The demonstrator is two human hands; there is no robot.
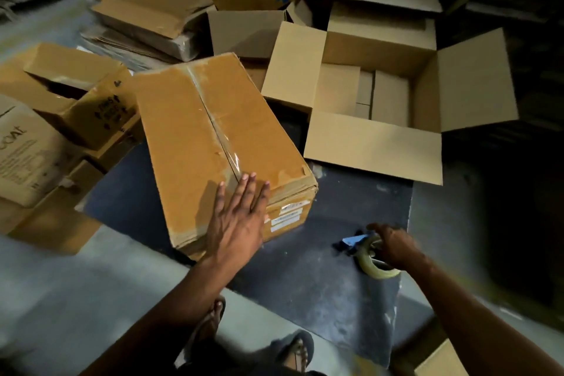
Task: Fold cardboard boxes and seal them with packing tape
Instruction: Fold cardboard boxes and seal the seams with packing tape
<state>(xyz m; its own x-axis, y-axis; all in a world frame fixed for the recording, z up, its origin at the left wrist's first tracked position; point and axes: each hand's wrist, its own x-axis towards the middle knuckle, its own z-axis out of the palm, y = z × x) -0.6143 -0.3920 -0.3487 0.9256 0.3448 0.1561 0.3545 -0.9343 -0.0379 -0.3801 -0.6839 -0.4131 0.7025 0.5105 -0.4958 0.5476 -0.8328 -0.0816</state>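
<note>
Tape is running clear along the centre seam of the closed brown cardboard box (213, 137), lying on the dark floor mat (305, 268). The left hand (238, 220), fingers straight, is pressing its near edge. At four o'clock, the right hand (393, 246) is gripping the clear-roll tape dispenser (370, 256). Sealing is likely finishing; the pale open carton (366, 91) at one o'clock probably comes next.

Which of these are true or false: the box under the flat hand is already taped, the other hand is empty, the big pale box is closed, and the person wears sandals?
1. The closed box under the left hand has tape along its seam. True.
2. The right hand is empty. False: it grips a tape dispenser.
3. The pale box is closed. False: its flaps stand open.
4. The person wears sandals. True.
</note>
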